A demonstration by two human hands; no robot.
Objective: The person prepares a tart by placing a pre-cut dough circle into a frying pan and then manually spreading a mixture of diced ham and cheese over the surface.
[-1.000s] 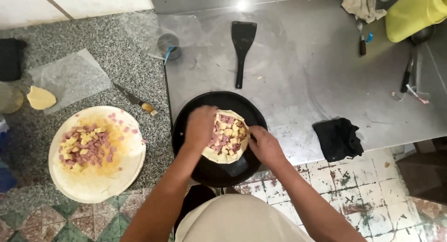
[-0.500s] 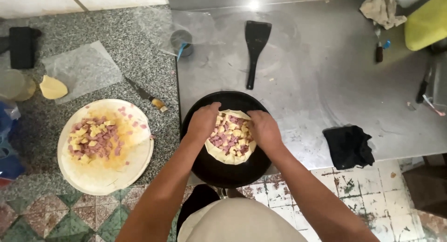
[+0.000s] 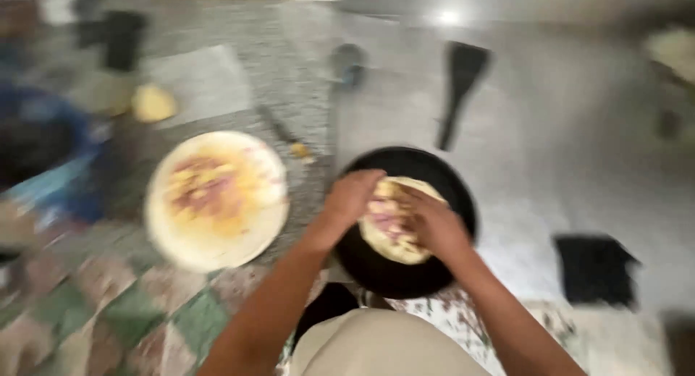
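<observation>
Both hands, left hand (image 3: 353,196) and right hand (image 3: 428,224), pinch opposite edges of the round filled pale tortilla (image 3: 394,235) lying directly beneath them in the black round pan (image 3: 449,180).

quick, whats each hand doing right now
Left hand: on the left edge of the filled tortilla in the black pan; grip cannot be told.
Right hand: on the tortilla's right side; grip blurred.

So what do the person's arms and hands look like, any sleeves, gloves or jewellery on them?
Both forearms are bare up to the frame's bottom edge: no sleeves show. The left hand and the right hand wear no gloves. No watch, bracelet or ring can be made out, though the picture is motion-blurred, so small items could be missed. Light beige clothing shows below, between the arms.
</observation>
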